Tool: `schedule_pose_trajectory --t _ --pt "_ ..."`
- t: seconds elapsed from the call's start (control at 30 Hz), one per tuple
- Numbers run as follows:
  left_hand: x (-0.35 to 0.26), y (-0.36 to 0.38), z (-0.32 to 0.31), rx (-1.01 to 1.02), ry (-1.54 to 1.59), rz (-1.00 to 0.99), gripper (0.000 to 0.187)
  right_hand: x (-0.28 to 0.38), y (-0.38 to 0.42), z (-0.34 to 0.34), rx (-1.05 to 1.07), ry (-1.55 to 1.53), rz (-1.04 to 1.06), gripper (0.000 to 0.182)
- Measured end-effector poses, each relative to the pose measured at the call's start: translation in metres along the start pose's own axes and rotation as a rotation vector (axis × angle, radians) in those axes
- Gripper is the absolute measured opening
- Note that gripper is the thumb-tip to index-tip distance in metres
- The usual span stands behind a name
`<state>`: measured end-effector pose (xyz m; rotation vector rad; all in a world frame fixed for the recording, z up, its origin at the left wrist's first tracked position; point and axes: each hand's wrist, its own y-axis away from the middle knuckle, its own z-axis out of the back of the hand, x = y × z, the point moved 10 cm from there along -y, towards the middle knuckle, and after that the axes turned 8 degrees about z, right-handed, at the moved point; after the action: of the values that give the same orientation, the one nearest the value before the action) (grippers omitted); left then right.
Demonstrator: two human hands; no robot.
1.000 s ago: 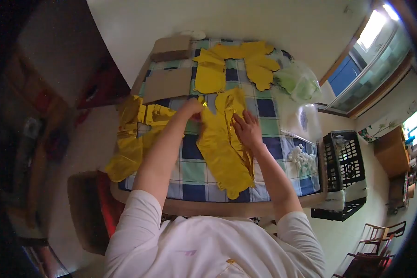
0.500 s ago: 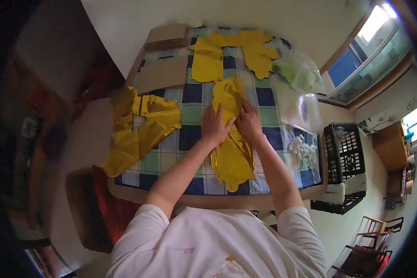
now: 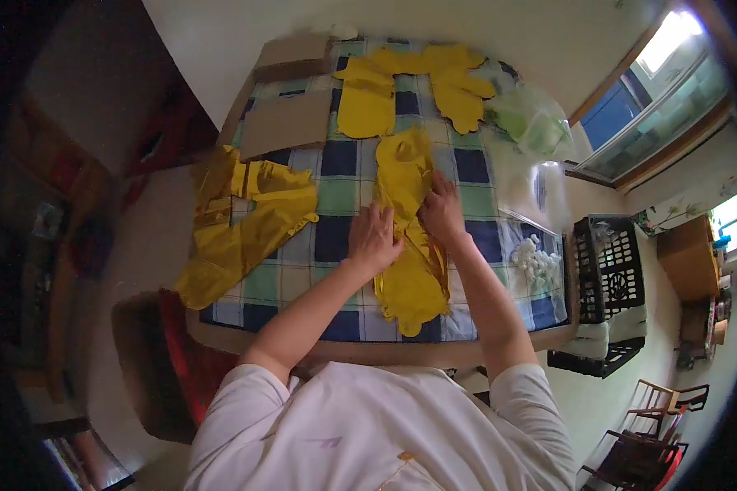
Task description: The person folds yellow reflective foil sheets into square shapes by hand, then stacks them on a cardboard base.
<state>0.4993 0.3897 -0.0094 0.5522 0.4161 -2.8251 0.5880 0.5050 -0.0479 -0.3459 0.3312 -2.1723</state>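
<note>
The table's near edge [image 3: 385, 353] runs just before the person's white shirt [image 3: 360, 425]. Beyond it, the middle yellow foil balloon [image 3: 413, 282] lies flat and lengthwise on the checked cloth [image 3: 336, 237]. The left hand [image 3: 375, 237], fingers bent, touches its left edge; the right hand [image 3: 440, 211], fingers curled, touches its right edge. Whether either pinches the foil, I cannot tell.

Left of the middle balloon, past a strip of checked cloth, a creased foil balloon [image 3: 258, 221] reaches the table's left edge. To its right lie small white pieces [image 3: 536, 262], with a black crate [image 3: 610, 270] outside the table edge. Farther off stand a cardboard piece [image 3: 287, 124] to its left, more yellow foil [image 3: 367, 102] directly beyond, and greenish clear plastic [image 3: 536, 127] beyond to the right.
</note>
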Motion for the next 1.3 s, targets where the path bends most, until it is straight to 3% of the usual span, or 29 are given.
schedule_pose_trajectory --t 0.27,0.37,0.47,0.57,0.63,0.83,0.93,1.03,1.23,1.3 --pt "0.004 -0.020 -0.027 0.124 0.394 0.119 0.016 0.005 -0.004 0.012 -0.096 -0.070 0.043 0.043" --pt "0.003 -0.023 -0.014 -0.065 0.514 -0.034 0.021 0.001 -0.001 0.005 -0.117 -0.051 0.042 0.040" --pt "0.004 -0.025 -0.032 -0.167 0.251 -0.112 0.038 0.000 -0.001 0.002 -0.113 -0.084 0.043 0.038" --pt "-0.001 -0.024 -0.048 0.020 0.050 -0.104 0.048 0.000 -0.002 0.003 -0.061 -0.035 0.033 0.039" --pt "0.000 -0.024 -0.051 0.041 0.027 -0.091 0.049 -0.001 -0.002 0.002 -0.007 0.016 -0.008 0.039" --pt "-0.002 -0.023 -0.051 0.039 -0.002 -0.097 0.048 -0.007 -0.008 0.011 -0.157 -0.187 -0.032 0.033" --pt "-0.004 -0.024 -0.051 0.054 -0.081 -0.102 0.048 0.007 -0.012 0.069 -0.406 -0.260 -0.063 0.027" --pt "-0.004 -0.022 -0.054 0.075 -0.084 -0.106 0.049 0.024 -0.026 0.031 -0.049 -0.277 0.044 0.027" --pt "-0.001 -0.024 -0.055 0.139 -0.044 -0.052 0.051 0.026 -0.030 0.015 -0.247 -0.087 0.162 0.027" --pt "-0.001 -0.024 -0.056 0.143 -0.060 -0.051 0.051 0.025 -0.032 0.011 -0.210 -0.070 0.132 0.027"
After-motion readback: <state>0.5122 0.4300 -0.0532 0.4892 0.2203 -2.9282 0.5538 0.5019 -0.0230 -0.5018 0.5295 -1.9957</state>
